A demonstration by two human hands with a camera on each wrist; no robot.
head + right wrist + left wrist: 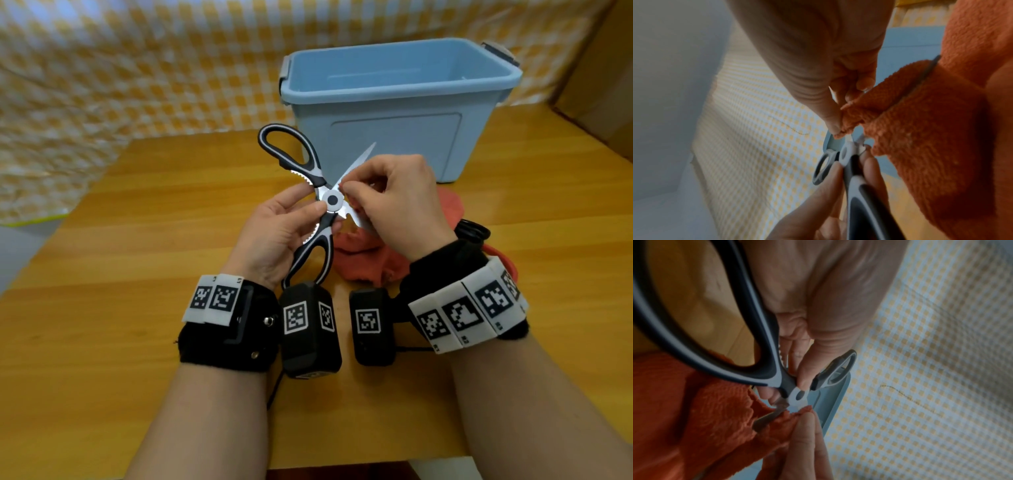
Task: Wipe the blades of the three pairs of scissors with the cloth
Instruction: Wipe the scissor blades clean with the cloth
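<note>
**A:** ok so where are the scissors (327,202) relative to the hands right now?

**B:** Held up over the table (137,240), spread wide in an X. The left hand (277,236) has them right at the pivot, thumb pressed on the round screw and fingers curled behind the lower black-and-white handle. The other handle loop sticks up and away toward the blue bin (394,102).

**A:** and the right hand?

**B:** The right hand (400,209) sits just right of the pivot, fingers bunched together, pinching the orange cloth (370,260) around a blade close to the screw. The wrist views show it better: cloth folded over the metal, thumb and fingertip squeezing it. The upper blade tip pokes out past the knuckles toward the bin; the lower blade runs down under the palm into the cloth.

**A:** rest of the cloth?

**B:** Hangs down from the pinch and piles on the table under the right hand, just in front of the bin.

**A:** the other pairs?

**B:** Some black loops (474,231) and something red peek out behind the right wrist. Can't tell much more, mostly hidden.
</note>
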